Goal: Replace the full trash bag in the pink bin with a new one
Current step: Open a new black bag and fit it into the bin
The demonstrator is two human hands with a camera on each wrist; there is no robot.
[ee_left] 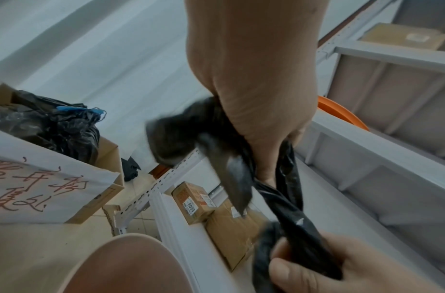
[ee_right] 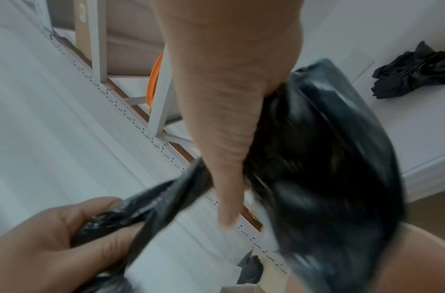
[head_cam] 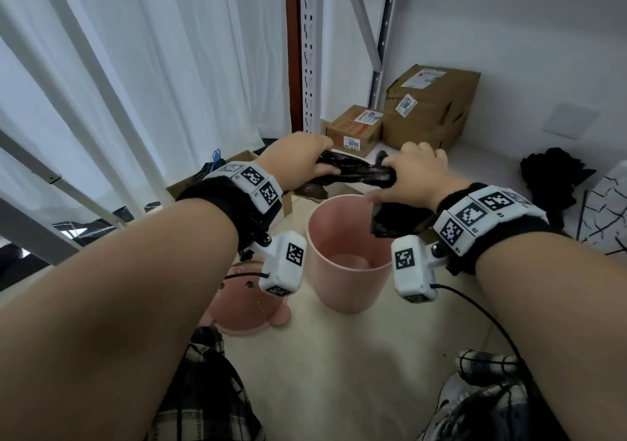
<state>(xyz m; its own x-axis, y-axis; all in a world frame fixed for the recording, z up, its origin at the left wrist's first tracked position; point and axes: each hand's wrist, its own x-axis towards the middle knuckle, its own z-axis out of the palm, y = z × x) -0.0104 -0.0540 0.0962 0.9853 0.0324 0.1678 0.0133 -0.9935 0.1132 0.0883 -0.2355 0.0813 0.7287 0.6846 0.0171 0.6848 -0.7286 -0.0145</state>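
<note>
The pink bin [head_cam: 342, 257] stands on the floor below my hands, with no bag in it; its rim [ee_left: 121, 245] also shows at the bottom of the left wrist view. A crumpled black trash bag [head_cam: 359, 172] stretches between both hands above the bin. My left hand [head_cam: 298, 162] grips its left end. My right hand [head_cam: 410, 172] grips the right end, and a fold of bag [head_cam: 393, 218] hangs under that hand. The bag [ee_left: 286, 190] appears twisted in the left wrist view and blurred [ee_right: 316, 158] in the right wrist view. A full black bag [ee_left: 53, 126] sits in a cardboard box at left.
A pink lid [head_cam: 247, 305] lies on the floor left of the bin. Cardboard parcels [head_cam: 431, 104] rest on a low shelf behind, beside a metal rack post [head_cam: 310, 50]. A black crumpled heap [head_cam: 553, 172] lies at right. White curtains [head_cam: 135, 67] hang at left.
</note>
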